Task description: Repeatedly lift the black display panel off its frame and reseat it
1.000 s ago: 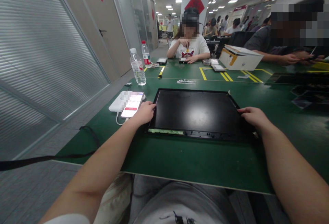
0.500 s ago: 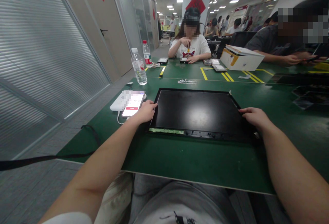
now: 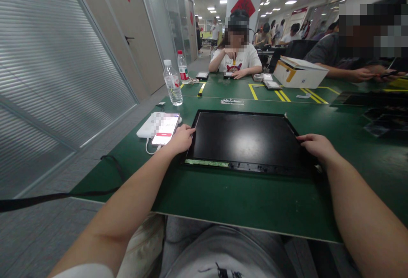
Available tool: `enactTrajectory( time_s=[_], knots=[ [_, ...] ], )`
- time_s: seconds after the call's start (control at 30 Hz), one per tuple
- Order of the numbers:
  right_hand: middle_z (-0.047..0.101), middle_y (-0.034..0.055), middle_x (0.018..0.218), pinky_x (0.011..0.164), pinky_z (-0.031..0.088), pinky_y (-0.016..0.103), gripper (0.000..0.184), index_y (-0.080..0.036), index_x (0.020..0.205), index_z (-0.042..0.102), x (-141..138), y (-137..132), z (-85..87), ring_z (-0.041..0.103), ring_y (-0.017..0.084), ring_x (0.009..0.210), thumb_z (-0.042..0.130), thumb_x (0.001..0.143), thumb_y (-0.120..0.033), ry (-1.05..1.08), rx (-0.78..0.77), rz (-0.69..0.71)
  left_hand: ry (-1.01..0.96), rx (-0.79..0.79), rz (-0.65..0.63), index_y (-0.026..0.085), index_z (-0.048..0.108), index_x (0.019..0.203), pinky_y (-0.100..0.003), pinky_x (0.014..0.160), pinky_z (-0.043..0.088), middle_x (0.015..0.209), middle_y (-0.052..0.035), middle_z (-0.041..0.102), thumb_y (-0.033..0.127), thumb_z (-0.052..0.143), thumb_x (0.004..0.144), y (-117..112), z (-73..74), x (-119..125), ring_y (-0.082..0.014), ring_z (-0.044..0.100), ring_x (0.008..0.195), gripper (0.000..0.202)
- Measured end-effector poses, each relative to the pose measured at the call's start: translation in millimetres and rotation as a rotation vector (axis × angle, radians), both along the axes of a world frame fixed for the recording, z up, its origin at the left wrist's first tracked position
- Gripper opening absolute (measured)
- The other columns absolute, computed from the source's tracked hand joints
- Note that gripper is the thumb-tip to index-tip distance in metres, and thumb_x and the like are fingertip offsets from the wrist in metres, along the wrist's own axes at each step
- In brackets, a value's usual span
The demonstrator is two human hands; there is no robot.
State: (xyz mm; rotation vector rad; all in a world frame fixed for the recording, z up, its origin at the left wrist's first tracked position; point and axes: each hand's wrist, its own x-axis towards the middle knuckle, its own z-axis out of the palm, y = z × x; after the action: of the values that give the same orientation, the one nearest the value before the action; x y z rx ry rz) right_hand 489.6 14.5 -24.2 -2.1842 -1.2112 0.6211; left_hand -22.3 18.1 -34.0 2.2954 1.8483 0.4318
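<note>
A flat black display panel [image 3: 245, 137] lies in front of me on the green table, with light glaring off its surface. Along its near edge runs a green strip [image 3: 207, 163], and small pale tabs show at two of its right corners. My left hand [image 3: 181, 140] grips the panel's left edge, thumb on top and the other fingers mostly hidden. At the opposite edge, my right hand [image 3: 315, 147] holds the right side between thumb and fingers. A lit phone [image 3: 166, 130] leans on a white box [image 3: 148, 126] just left of my left hand.
Two water bottles, a near one [image 3: 173, 84] and a red-capped one [image 3: 182, 67], stand at the table's left side. A co-worker [image 3: 236, 55] sits across, handling a small device. A white carton [image 3: 299, 74] and dark parts [image 3: 387, 120] lie to the right. A black strap [image 3: 57, 197] crosses at left.
</note>
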Motion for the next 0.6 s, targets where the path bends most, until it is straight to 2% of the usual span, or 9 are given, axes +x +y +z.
enactTrajectory(
  time_s=[0.2,0.33,0.47,0.6],
  knots=[
    [0.078,0.0095,0.093,0.065,0.049,0.028,0.047,-0.014,0.113,0.082,-5.6,-3.8,6.7,0.064,0.018,0.069,0.061,0.071,-0.007,-0.027,-0.043,-0.001,0.038,-0.031,0.001,0.018,0.075,0.138,-0.049,0.118,0.047,0.137,-0.0158,0.062,0.021,0.049,0.09,-1.9,5.6,3.5,-0.0358,0.059,0.129,0.055],
    [0.077,0.0088,0.09,0.064,0.047,0.028,0.044,-0.014,0.114,0.082,-4.5,-3.5,4.7,0.062,0.017,0.067,0.06,0.076,-0.009,-0.055,-0.04,0.002,0.035,-0.052,0.0,0.018,0.074,0.139,-0.048,0.119,0.046,0.138,-0.0156,0.061,0.021,0.05,0.09,-1.2,8.0,4.4,-0.0356,0.058,0.13,0.055],
    [0.076,0.009,0.091,0.062,0.046,0.028,0.042,-0.013,0.117,0.081,-1.8,-1.9,1.4,0.062,0.018,0.066,0.06,0.08,-0.012,-0.041,-0.051,0.003,0.021,-0.043,-0.007,0.015,0.075,0.139,-0.052,0.117,0.047,0.138,-0.018,0.062,0.021,0.049,0.09,-0.1,6.8,4.2,-0.0377,0.059,0.128,0.055],
    [0.075,0.009,0.091,0.062,0.044,0.028,0.041,-0.012,0.118,0.08,-1.1,-1.4,-0.1,0.06,0.017,0.066,0.059,0.083,-0.013,-0.042,-0.041,0.001,0.052,-0.028,-0.012,0.015,0.075,0.138,-0.049,0.117,0.047,0.135,-0.0172,0.063,0.019,0.047,0.09,1.8,5.3,3.8,-0.0353,0.06,0.126,0.056]
  ],
)
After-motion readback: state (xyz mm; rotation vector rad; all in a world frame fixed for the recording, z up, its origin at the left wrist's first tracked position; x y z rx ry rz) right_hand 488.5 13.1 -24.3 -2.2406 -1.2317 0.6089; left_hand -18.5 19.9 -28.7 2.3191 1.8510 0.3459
